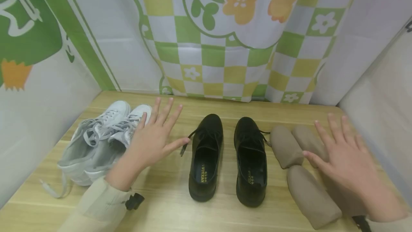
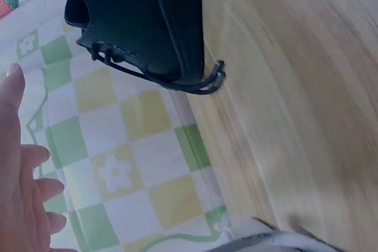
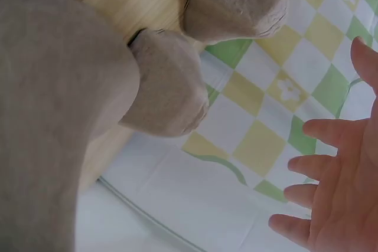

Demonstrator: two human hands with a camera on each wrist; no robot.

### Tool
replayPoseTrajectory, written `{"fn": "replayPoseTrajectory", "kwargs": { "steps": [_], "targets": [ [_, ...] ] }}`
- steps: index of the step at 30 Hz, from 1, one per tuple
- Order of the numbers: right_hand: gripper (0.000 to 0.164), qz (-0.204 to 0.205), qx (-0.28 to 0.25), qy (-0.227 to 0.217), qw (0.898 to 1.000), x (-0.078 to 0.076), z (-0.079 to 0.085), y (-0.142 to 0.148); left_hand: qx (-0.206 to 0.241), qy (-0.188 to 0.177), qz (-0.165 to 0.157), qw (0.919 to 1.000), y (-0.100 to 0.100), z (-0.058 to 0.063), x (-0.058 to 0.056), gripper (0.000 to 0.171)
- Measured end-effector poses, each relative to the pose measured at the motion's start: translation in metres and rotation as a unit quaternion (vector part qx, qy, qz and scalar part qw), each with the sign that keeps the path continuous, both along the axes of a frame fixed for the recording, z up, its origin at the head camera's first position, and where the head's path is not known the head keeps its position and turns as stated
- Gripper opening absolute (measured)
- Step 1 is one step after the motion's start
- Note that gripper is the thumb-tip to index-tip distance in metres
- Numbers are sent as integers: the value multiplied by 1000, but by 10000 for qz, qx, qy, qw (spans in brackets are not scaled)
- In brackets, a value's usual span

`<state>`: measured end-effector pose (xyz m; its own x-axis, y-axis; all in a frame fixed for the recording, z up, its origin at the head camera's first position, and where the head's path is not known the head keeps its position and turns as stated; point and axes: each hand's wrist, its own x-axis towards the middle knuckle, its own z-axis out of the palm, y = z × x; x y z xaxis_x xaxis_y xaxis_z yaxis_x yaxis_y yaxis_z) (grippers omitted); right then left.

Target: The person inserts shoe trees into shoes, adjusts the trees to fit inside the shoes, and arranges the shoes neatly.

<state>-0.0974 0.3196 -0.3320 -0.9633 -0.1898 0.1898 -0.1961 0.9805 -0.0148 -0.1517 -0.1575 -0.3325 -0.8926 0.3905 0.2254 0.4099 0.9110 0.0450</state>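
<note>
Two black lace-up shoes [image 1: 206, 124] stand side by side in the middle of the wooden surface, toes pointing to the back. My left hand [image 1: 154, 140], fingers spread, hovers between them and a pair of white sneakers [image 1: 75, 160] with loose laces. Over on the right, my right hand [image 1: 346, 156] is spread above several taupe padded shoe inserts [image 1: 312, 196], partly hiding them. Nothing is held in either hand. The left wrist view shows a black shoe [image 2: 136, 22] beyond the thumb; in the right wrist view the inserts [image 3: 168, 87] lie left of the fingers.
A checked green, yellow and white cloth [image 1: 212, 56] hangs along the back edge of the wooden surface [image 1: 167, 207]. Pale side walls [image 1: 25, 124] close in the left and right. One sneaker lace [image 1: 53, 191] trails onto the wood.
</note>
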Motion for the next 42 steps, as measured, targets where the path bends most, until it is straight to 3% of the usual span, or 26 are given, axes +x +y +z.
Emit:
{"fn": "replayPoseTrajectory", "kwargs": {
  "steps": [7,15,25,34,42],
  "targets": [
    [89,127,-88,-54,9999,-2,1,-6,314,131,-392,9987,14,4,9,92],
    [83,235,-208,31,9995,-1,0,-9,488,607,-932,9926,36,6,20,89],
    [74,348,-417,17,9985,-1,-1,-8,501,246,-1548,9864,67,7,37,78],
    [66,403,-564,-447,9966,-9,-3,-12,608,783,-2397,9658,97,5,42,70],
    [65,434,-515,-562,9962,-17,-8,-11,454,505,-2605,9631,116,2,48,60]
  ]
}}
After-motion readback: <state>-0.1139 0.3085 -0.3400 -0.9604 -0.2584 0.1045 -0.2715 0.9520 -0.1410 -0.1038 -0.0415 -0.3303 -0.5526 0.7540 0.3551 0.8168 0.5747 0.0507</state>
